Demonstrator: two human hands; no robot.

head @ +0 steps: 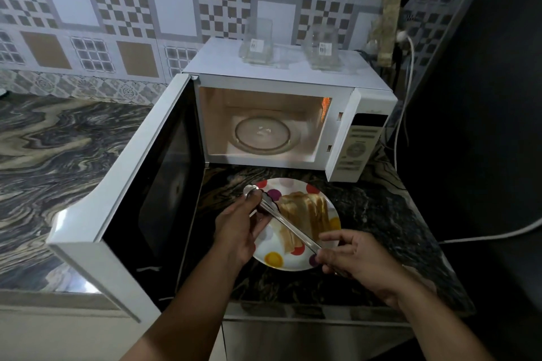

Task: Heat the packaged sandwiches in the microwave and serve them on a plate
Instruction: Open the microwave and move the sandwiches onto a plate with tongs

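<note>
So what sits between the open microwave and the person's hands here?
Head view: the spotted plate with sandwiches on the dark counter, metal tongs held across it by both hands.

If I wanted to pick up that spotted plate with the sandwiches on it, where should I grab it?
Probably by the near rim of the plate, coming from the front. The sandwiches sit toward the back right, the open microwave door crowds its left side, and the tongs lie across it.

A white microwave stands on dark marbled counter beside a white plate with coloured dots.
</note>
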